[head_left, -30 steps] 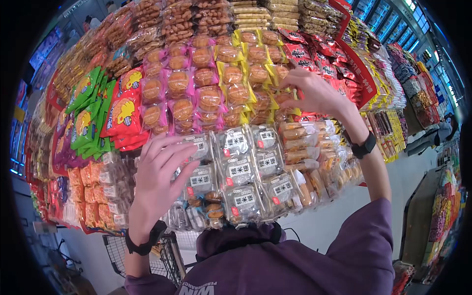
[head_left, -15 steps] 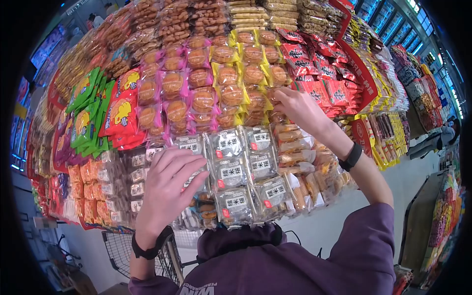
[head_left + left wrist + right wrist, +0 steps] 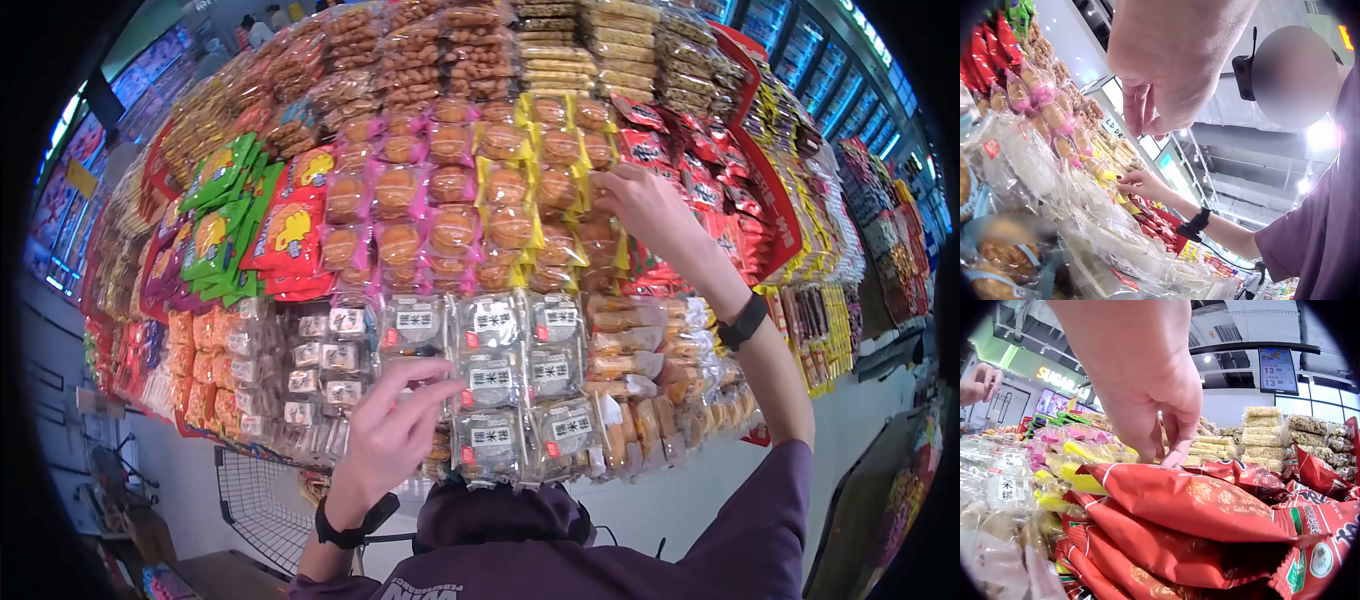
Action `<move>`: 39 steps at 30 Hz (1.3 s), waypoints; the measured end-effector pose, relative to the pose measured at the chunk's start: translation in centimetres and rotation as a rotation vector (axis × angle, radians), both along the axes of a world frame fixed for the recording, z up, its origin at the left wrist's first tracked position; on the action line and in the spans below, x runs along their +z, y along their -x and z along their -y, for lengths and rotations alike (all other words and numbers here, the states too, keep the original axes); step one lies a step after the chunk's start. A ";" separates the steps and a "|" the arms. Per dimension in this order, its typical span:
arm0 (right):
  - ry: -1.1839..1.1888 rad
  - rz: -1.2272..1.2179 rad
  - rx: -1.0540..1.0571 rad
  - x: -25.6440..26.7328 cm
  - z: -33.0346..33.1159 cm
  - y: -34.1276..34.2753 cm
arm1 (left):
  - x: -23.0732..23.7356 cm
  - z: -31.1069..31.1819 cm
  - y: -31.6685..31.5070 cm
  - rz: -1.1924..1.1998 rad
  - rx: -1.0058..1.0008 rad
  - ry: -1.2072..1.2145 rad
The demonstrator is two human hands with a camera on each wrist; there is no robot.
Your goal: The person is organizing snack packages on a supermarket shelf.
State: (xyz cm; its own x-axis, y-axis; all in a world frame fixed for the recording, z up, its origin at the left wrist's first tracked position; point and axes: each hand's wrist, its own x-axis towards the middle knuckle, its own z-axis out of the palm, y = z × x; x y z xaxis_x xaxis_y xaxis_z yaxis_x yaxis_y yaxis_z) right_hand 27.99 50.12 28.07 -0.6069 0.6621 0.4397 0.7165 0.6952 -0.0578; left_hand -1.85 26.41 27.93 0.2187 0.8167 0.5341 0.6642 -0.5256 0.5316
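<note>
My left hand [image 3: 395, 440] hovers over clear packs with white labels [image 3: 490, 378], its fingers loosely bent and holding nothing. In the left wrist view the same hand [image 3: 1163, 75] hangs above the clear packs. My right hand [image 3: 650, 215] reaches to the yellow-edged round cake packs [image 3: 557, 187], fingertips at the column beside the red packets [image 3: 715, 190]. In the right wrist view the right hand's [image 3: 1141, 387] fingers point down behind the red packets [image 3: 1185, 500]; their tips are partly hidden, so whether they pinch a pack cannot be told.
Pink-edged cake packs [image 3: 395, 188], red bags [image 3: 292, 225] and green bags [image 3: 215, 240] lie left of the yellow ones. Stacked snack bars [image 3: 560, 70] stand at the back. A wire shopping cart [image 3: 265, 505] is below the display's left front edge.
My left hand has moved right and toward the display's front edge. My right hand has come to the yellow-edged packs with its fingers closer together. The head view has shifted.
</note>
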 end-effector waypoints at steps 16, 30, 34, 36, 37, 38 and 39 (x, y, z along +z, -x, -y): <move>-0.041 -0.398 -0.119 0.8 15.4 1.6 | -6.9 14.1 9.0 -0.090 -0.054 -0.094; -0.007 -0.262 -0.257 1.1 24.0 4.0 | -26.7 31.9 23.3 -0.328 0.535 0.346; -0.007 -0.212 -0.260 2.1 25.2 6.9 | -30.7 33.2 24.3 -0.067 0.699 0.507; -0.021 -0.152 -0.241 3.0 25.4 9.0 | -31.9 33.5 23.8 0.013 0.699 0.527; -0.030 -0.120 -0.220 3.5 25.3 10.3 | -31.6 33.4 23.2 0.051 0.699 0.540; -0.057 -0.097 -0.176 4.0 25.1 11.4 | -31.1 33.2 22.6 0.024 0.727 0.582; -0.084 -0.075 -0.132 4.5 24.8 12.6 | -31.0 33.3 22.5 -0.015 0.777 0.560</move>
State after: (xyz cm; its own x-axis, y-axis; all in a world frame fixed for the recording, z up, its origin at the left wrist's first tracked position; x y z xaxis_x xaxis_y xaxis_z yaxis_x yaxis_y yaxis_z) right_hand 15.41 25.36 32.56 -0.4808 0.6930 0.5372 0.7977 0.6001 -0.0602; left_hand -24.33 -6.86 -3.07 -0.4883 0.8724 0.0237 0.7289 0.3928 0.5607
